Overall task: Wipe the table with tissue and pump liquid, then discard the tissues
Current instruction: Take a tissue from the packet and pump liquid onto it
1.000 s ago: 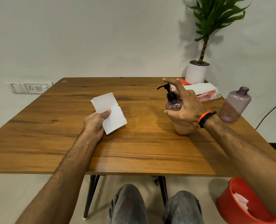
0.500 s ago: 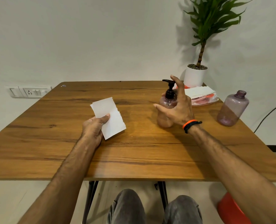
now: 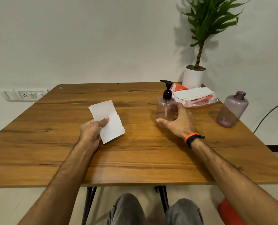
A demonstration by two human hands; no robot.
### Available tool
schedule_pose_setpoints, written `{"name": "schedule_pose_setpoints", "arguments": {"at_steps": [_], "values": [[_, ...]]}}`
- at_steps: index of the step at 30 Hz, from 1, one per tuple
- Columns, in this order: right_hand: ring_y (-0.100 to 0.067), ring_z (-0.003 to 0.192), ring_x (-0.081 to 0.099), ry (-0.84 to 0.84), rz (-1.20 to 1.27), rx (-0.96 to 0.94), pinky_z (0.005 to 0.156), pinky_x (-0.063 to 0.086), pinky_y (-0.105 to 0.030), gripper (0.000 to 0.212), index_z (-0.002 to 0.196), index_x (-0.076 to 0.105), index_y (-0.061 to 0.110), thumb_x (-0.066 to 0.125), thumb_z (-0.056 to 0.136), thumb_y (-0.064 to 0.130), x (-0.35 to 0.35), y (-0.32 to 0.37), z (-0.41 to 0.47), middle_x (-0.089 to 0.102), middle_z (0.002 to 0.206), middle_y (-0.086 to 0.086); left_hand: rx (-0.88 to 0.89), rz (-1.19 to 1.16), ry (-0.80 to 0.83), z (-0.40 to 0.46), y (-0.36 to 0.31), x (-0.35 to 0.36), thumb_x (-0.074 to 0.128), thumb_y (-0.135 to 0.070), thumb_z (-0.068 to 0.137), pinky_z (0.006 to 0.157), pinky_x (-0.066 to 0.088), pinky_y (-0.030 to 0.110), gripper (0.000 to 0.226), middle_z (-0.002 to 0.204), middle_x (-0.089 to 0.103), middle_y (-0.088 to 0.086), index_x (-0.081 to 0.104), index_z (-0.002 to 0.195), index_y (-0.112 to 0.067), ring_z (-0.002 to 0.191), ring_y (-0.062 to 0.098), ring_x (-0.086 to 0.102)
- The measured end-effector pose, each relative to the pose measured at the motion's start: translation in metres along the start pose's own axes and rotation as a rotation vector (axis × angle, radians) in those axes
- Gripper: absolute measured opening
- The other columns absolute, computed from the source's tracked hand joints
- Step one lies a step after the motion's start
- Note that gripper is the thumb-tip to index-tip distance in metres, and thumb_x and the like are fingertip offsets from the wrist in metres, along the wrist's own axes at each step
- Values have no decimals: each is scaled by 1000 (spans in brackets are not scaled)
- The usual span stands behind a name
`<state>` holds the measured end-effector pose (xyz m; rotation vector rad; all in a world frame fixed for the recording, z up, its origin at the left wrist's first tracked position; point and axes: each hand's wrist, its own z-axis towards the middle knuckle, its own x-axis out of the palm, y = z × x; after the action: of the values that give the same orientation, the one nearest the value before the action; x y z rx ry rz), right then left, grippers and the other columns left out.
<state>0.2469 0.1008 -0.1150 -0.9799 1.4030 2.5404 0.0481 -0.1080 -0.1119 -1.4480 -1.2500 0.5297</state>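
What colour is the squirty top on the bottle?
Black. The pump top on the pinkish see-through pump bottle shows clearly in the head view.

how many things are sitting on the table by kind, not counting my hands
Bottles: 2, the pump bottle and the capless bottle
Tissue packs: 1, the tissue pack
Potted plants: 1, the potted plant
Loose tissues: 1, the tissue, held by the left hand
Total: 5

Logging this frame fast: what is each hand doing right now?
Left hand: holds the tissue, thumb pinching it.
Right hand: open, fingers loosely spread beside the pump bottle; contact cannot be told.
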Motion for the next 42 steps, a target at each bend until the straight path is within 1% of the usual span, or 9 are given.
{"name": "schedule_pose_setpoints", "arguments": {"at_steps": [2, 7, 12, 16, 21, 25, 28, 34, 42], "values": [[-10, 99, 56, -10, 26, 18, 80, 42, -18, 78, 121, 55, 17, 89, 57, 46, 7, 4, 12, 62, 109, 7, 0, 3, 8, 2, 1, -1, 77, -9, 79, 84, 58, 47, 26, 108, 69, 5, 62, 100, -14, 96, 26, 69], [-25, 120, 54, -4, 19, 89, 103, 46, -40, 87, 131, 49, 11, 89, 61, 43, 32, 13, 52, 59, 131, -7, 7, -3, 15, 7, 3, -4, 78, -9, 77, 69, 60, 38, 22, 95, 71, 1, 63, 91, -17, 90, 23, 71], [-25, 121, 52, -32, 51, 144, 95, 42, -31, 84, 131, 47, 11, 88, 63, 40, 54, 18, 80, 57, 131, -8, 23, -4, 20, 7, 5, -4, 78, -7, 77, 65, 60, 35, 21, 93, 73, 1, 65, 90, -17, 85, 21, 72], [-26, 124, 51, -33, 59, 163, 101, 43, -36, 86, 132, 48, 10, 88, 63, 41, 64, 20, 91, 56, 133, -9, 33, 7, 21, 7, 5, -5, 79, -9, 76, 60, 60, 33, 22, 91, 73, -1, 65, 91, -18, 84, 19, 72], [-28, 127, 49, -38, 84, 206, 103, 45, -42, 100, 140, 36, 11, 85, 63, 51, 54, 20, 78, 53, 137, -11, 26, 14, 25, 7, 6, -6, 79, -9, 77, 73, 60, 39, 23, 98, 73, 2, 65, 94, -17, 90, 23, 72], [-14, 96, 62, -184, 132, 151, 83, 51, -27, 62, 120, 53, 14, 83, 72, 39, 35, 19, 55, 64, 106, 0, 11, 20, 22, 3, 3, 0, 78, -7, 78, 80, 59, 43, 22, 105, 72, 6, 65, 94, -15, 93, 25, 71], [-2, 78, 64, -40, 203, 153, 70, 55, -21, 35, 106, 63, 16, 79, 78, 31, 21, 26, 40, 67, 87, 9, -24, 25, 23, -1, -2, 8, 77, -8, 79, 88, 57, 48, 26, 112, 69, 8, 62, 98, -15, 99, 28, 69], [-14, 89, 72, 454, 524, 244, 66, 59, -25, 34, 100, 72, 11, 77, 78, 36, 8, 49, 9, 76, 97, -4, -75, 47, 114, -26, 7, 43, 77, -6, 78, 92, 55, 51, 25, 114, 70, 12, 62, 97, -14, 101, 31, 68], [-23, 100, 69, 410, 557, 362, 87, 57, -45, 31, 98, 72, 11, 80, 76, 32, 10, 53, -14, 74, 102, -2, -71, 120, 177, -47, 21, 79, 79, -12, 78, 90, 56, 50, 26, 114, 69, 11, 61, 98, -16, 101, 31, 68]]}}
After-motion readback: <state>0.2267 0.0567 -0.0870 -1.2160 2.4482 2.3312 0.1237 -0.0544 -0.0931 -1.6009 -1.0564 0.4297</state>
